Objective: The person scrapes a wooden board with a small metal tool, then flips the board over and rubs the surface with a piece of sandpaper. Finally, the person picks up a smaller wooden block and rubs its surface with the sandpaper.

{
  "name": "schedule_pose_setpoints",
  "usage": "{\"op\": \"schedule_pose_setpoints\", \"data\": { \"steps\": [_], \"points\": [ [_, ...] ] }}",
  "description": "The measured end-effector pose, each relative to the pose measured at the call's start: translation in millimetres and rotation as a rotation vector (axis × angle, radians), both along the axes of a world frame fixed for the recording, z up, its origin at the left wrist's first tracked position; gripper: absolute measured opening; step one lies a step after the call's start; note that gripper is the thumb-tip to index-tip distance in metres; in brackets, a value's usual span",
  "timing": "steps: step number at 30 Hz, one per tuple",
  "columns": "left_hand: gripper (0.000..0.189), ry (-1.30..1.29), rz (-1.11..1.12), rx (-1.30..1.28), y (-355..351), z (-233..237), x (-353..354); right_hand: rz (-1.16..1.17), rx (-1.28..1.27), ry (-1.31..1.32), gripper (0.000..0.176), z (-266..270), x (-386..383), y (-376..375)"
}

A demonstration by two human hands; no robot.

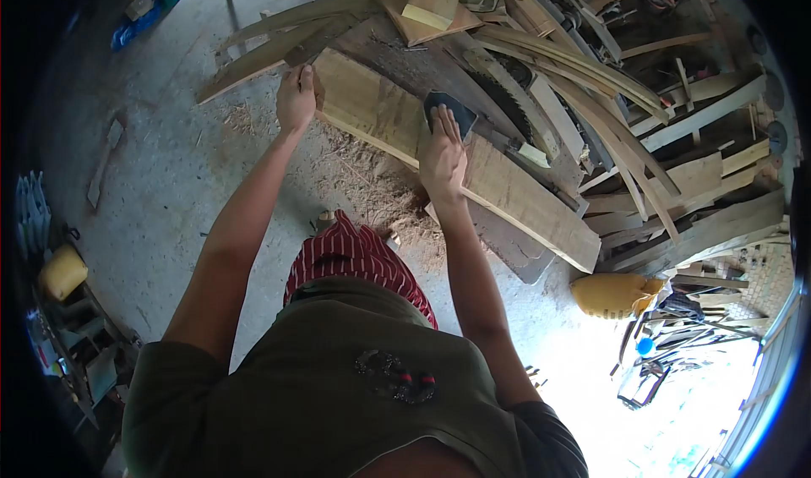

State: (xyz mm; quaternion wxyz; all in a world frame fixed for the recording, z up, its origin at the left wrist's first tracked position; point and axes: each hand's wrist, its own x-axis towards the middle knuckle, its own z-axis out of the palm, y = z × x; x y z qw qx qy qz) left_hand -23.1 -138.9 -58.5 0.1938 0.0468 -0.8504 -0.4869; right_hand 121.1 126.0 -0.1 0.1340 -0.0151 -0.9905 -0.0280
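Observation:
A long, thick wooden board [524, 195] lies slantwise in front of me, its upper face pale with darker streaks. At its left end, my left hand [296, 99] grips the edge, thumb on top and fingers partly hidden. My right hand [443, 158] presses down near the board's middle, fingers together over a dark sheet that looks like sandpaper [460, 112]. The sheet's far edge sticks out past my fingertips. Beneath the board is a darker plank [515, 245] that shows along the near side.
Sawdust and shavings [380, 186] cover the concrete floor below the board. Beyond it are a toothed saw blade [507, 98] and a square wood piece [427, 9]. Curved wooden strips [591, 72] pile up at right, near a yellow sack [617, 295]. A yellow container [63, 273] stands far left.

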Motion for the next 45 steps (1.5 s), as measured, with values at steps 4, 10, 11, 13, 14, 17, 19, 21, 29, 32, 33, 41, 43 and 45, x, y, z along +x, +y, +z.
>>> {"op": "schedule_pose_setpoints", "data": {
  "steps": [4,10,11,13,14,17,19,21,29,32,33,41,43,45],
  "points": [
    [0.038,-0.008,0.011,-0.029,-1.0,4.1,3.7,-0.060,0.099,-0.113,0.052,-13.0,18.3,61.5],
    [0.036,0.025,0.023,0.034,6.8,3.7,4.2,-0.284,-0.178,-0.110,0.032,-13.6,13.0,85.4],
    [0.037,0.025,0.030,0.030,5.8,-0.4,3.2,-0.302,-0.193,-0.239,0.031,17.6,-9.8,38.6],
    [0.038,-0.021,0.007,0.030,5.5,9.4,7.4,-0.117,-0.266,-0.186,0.029,1.1,-53.0,-20.3],
    [0.038,-0.023,0.009,0.026,6.3,10.1,9.4,0.028,-0.455,-0.030,0.028,-13.1,-69.8,-34.9],
    [0.038,-0.040,-0.006,0.006,3.2,13.7,10.5,0.009,-0.017,-0.470,0.029,44.1,-81.8,-58.3],
    [0.038,-0.060,-0.011,0.043,5.3,15.6,13.1,-0.049,-0.058,-0.390,0.028,31.1,-63.5,-15.7],
    [0.037,-0.059,0.030,0.045,8.2,15.8,13.4,-0.190,-0.211,-0.265,0.026,32.8,-33.8,13.4],
    [0.033,-0.103,0.055,0.107,12.9,27.2,16.9,0.021,-0.279,-0.227,0.035,21.9,-122.5,-110.1],
    [0.028,-0.007,0.079,0.058,13.3,27.9,17.4,0.098,-0.380,-0.247,0.038,30.8,-142.1,-133.9],
    [0.028,-0.008,0.077,0.059,13.2,25.6,17.2,0.086,-0.404,-0.299,0.038,34.3,-145.4,-133.9],
    [0.025,0.190,0.071,0.181,15.0,19.8,9.4,-0.067,-0.478,-0.235,0.042,39.4,-90.5,-90.8],
    [0.026,0.137,0.049,0.253,17.1,25.5,5.9,0.019,-0.432,-0.212,0.041,30.0,-127.5,-122.5],
    [0.026,0.167,0.045,0.255,17.5,25.1,3.1,0.180,-0.456,-0.092,0.041,28.6,-155.1,-147.8]
  ]
}}
